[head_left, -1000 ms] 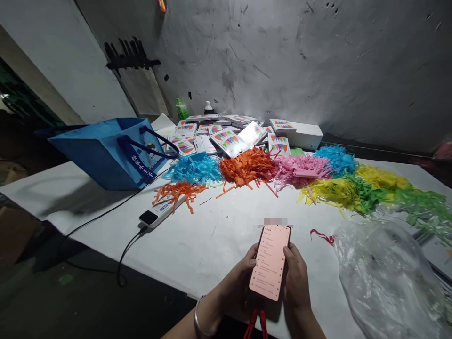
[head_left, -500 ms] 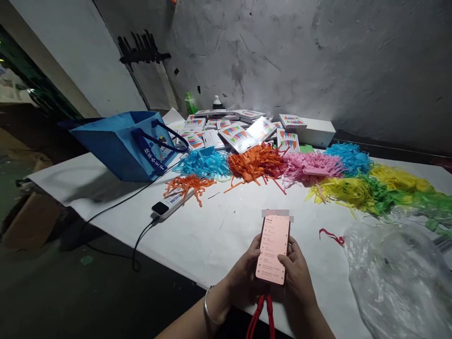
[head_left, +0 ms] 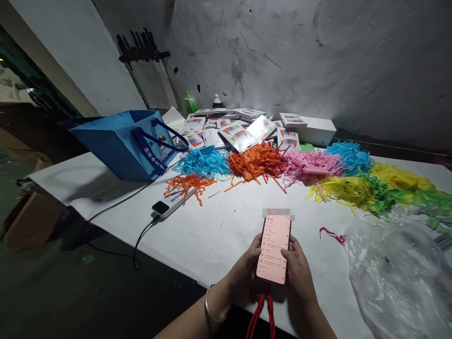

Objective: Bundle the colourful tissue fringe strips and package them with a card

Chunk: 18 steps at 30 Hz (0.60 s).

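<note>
A smartphone (head_left: 271, 254) with a pinkish lit screen is held upright above the table's front edge. My left hand (head_left: 245, 263) grips its left side, the thumb along the edge; a silver bangle (head_left: 210, 303) circles that wrist. Around the right side closes my right hand (head_left: 298, 270), its thumb lying over the screen. Lines of small text fill the screen, too small to read. Red cords (head_left: 261, 313) hang from the phone's lower end. The fingers behind the phone are mostly hidden.
On the white-covered table (head_left: 212, 235) stand a blue bag (head_left: 120, 143) and a power bank (head_left: 171, 202) with a black cable. Behind lie orange tissue strips (head_left: 256, 162), pink strips (head_left: 312, 165) and flat printed boxes (head_left: 237, 135). A clear plastic bag (head_left: 399, 278) covers the right.
The list of text on the phone's screen has scrolled, and my right thumb sits slightly higher. Both hands keep their hold on the phone; the things on the table have not moved.
</note>
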Motion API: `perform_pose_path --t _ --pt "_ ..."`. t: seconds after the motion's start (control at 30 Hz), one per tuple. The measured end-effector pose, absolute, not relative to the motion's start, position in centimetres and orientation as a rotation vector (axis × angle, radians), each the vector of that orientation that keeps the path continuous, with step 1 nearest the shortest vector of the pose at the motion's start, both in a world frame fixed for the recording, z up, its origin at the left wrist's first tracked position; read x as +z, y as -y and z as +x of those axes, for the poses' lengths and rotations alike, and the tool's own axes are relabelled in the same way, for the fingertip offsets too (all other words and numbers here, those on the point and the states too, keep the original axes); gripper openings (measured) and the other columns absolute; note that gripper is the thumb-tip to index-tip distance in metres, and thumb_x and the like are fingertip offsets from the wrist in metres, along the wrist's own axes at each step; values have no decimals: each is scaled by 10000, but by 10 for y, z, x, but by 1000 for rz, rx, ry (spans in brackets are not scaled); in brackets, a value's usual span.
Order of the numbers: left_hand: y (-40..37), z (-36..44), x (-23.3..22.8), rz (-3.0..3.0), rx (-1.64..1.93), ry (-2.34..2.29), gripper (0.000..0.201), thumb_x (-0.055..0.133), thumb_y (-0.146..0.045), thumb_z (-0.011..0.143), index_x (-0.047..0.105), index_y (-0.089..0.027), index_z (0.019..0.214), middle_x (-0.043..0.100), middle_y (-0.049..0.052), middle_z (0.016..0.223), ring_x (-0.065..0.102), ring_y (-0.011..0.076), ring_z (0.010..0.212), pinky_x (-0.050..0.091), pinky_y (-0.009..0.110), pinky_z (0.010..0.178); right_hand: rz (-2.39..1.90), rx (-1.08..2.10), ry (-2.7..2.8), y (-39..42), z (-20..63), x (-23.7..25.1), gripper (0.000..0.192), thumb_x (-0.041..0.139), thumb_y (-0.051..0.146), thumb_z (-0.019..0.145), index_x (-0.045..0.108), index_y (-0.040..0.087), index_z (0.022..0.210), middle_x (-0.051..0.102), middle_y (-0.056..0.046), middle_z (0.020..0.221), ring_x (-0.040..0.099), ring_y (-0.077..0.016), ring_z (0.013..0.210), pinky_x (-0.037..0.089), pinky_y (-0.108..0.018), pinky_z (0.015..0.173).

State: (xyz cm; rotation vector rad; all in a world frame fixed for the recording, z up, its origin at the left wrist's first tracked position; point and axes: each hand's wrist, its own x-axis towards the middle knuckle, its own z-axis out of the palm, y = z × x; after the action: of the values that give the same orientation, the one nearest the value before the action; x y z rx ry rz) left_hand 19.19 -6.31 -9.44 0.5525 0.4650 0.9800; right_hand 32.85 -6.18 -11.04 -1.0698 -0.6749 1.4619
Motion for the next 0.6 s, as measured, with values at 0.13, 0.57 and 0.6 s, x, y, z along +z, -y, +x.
perform_pose_path --t 0.13,0.57,0.6 --pt "63 192 -96 553 975 -446 535 652 -399 833 546 -233 1331 675 99 1266 627 286 1164 474 373 947 -1063 1472 668 62 328 -111 467 749 398 763 589 228 1167 730 -80 1090 709 -293 945 592 -400 750" --pt "63 190 -98 539 992 -430 507 631 -376 862 549 -234 1342 680 96 1263 644 267 1131 495 354 913 -987 1516 704 67 329 -114 591 761 420 778 513 241 1284 700 -105 1203 661 -322 1110 577 -413 833" --pt "62 190 -100 531 1006 -426 494 617 -369 876 545 -235 1346 680 98 1266 641 273 1145 494 362 921 -944 1537 726 67 329 -114 653 780 370 746 489 245 1317 685 -106 1238 642 -328 1153 564 -428 882"
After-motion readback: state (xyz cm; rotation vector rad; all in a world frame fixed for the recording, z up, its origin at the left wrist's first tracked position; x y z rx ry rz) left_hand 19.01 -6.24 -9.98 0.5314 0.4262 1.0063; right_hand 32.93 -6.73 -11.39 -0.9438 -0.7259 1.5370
